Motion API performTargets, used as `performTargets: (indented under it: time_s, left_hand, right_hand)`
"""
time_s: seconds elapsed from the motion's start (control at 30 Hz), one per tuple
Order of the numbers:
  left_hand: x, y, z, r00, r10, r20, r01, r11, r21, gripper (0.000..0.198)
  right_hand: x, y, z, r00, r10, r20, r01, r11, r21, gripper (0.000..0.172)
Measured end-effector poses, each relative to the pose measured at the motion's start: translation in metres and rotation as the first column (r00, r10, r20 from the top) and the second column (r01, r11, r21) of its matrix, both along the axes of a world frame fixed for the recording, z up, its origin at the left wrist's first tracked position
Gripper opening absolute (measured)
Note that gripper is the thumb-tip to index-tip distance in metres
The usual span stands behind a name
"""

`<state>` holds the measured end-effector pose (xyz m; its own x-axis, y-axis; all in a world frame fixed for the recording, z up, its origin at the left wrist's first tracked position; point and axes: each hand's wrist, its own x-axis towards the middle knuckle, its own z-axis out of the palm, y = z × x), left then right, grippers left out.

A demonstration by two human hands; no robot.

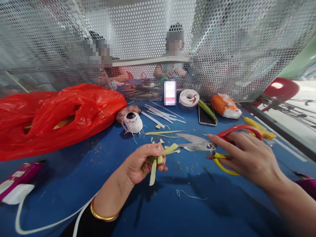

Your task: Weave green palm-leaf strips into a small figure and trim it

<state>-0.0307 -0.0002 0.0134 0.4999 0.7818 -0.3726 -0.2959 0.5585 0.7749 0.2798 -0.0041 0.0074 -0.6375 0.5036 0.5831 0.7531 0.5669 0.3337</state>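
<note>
My left hand (145, 161) is closed around a small bundle of pale green leaf strips (160, 159); their cut ends stick out past my thumb and hang below the fingers. To the right, my right hand (247, 154) grips scissors (197, 144) with one red and one yellow handle. Their blades are spread and point left, the lower tip close to the strips' ends. Part of the bundle is hidden inside my palm. Beyond the blades, a long narrow leaf strip (163, 133) lies on the blue table (172, 210) among small trimmings.
A red plastic bag (81, 115) covers the left side. Behind my hands are a thread ball (133, 123), white sticks (163, 113), a ribbon spool (189, 97), a dark phone (206, 115) and a yellow glue gun (259, 128). A perforated screen (148, 33) closes the back; people sit beyond it.
</note>
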Motion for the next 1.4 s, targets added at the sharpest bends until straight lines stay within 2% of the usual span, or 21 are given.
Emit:
performTargets:
  time_s: [0.13, 0.43, 0.63, 0.87, 1.07, 1.23, 1.4]
  left_hand:
    - [-0.003, 0.002, -0.001, 0.999, -0.037, 0.023, 0.037, 0.999, 0.013, 0.011]
    - [-0.007, 0.004, -0.006, 0.984, -0.171, 0.054, 0.172, 0.985, -0.013, 0.008]
    - [-0.008, 0.004, -0.005, 0.978, -0.197, 0.061, 0.2, 0.979, -0.046, 0.008]
    - [-0.009, 0.004, -0.007, 0.975, -0.215, 0.053, 0.218, 0.974, -0.064, 0.007]
    - [-0.011, 0.003, 0.001, 0.976, -0.219, -0.014, 0.218, 0.975, -0.027, 0.01]
    - [-0.01, 0.001, 0.002, 0.975, -0.219, -0.023, 0.219, 0.976, -0.005, 0.011]
    - [-0.011, 0.001, 0.002, 0.978, -0.204, -0.041, 0.205, 0.979, 0.0, 0.009]
  right_hand:
    - [-0.001, -0.002, 0.004, 0.999, 0.052, -0.009, -0.052, 0.998, 0.019, 0.042]
    - [-0.003, -0.008, 0.006, 0.996, 0.082, -0.025, -0.082, 0.996, -0.019, 0.055]
    - [0.0, -0.008, 0.006, 0.992, 0.12, 0.03, -0.121, 0.992, 0.047, 0.062]
    - [0.001, -0.018, 0.006, 0.994, -0.006, 0.111, -0.003, 0.997, 0.081, 0.044]
    - [-0.002, -0.018, 0.01, 0.996, 0.015, 0.091, -0.021, 0.998, 0.062, 0.069]
    - [-0.006, -0.017, 0.013, 0.993, 0.072, 0.098, -0.078, 0.995, 0.065, 0.07]
    - [-0.005, -0.018, 0.014, 0.99, 0.064, 0.126, -0.076, 0.993, 0.088, 0.071]
